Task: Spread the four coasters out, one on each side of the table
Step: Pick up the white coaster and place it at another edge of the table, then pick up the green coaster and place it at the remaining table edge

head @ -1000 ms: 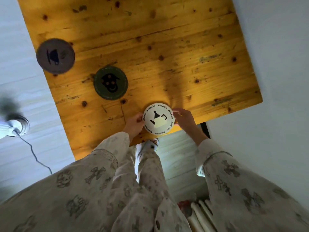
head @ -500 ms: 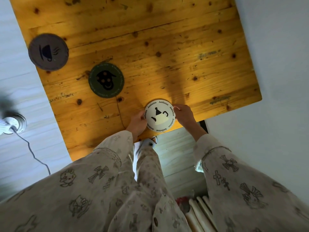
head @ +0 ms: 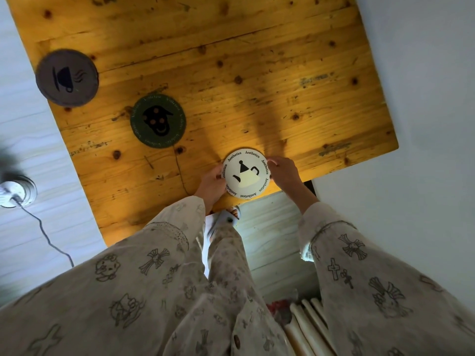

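Note:
A white coaster [head: 245, 173] with a teapot drawing lies at the near edge of the wooden table [head: 231, 73]. My left hand [head: 210, 183] grips its left rim and my right hand [head: 284, 173] grips its right rim. A dark green coaster [head: 158, 121] lies flat left of the table's middle. A grey coaster [head: 67, 77] with a cup drawing sits at the left edge, hanging slightly over it. No fourth coaster shows.
A white wall [head: 424, 98] runs close along the table's right side. A pale round lamp base [head: 16, 191] with a cable [head: 46, 235] stands on the floor at the left. White rods [head: 308, 327] lie on the floor near my feet.
The view has shifted a little. Both hands stay on the white coaster at the near edge, which has turned and slid slightly. The green and grey coasters have not moved.

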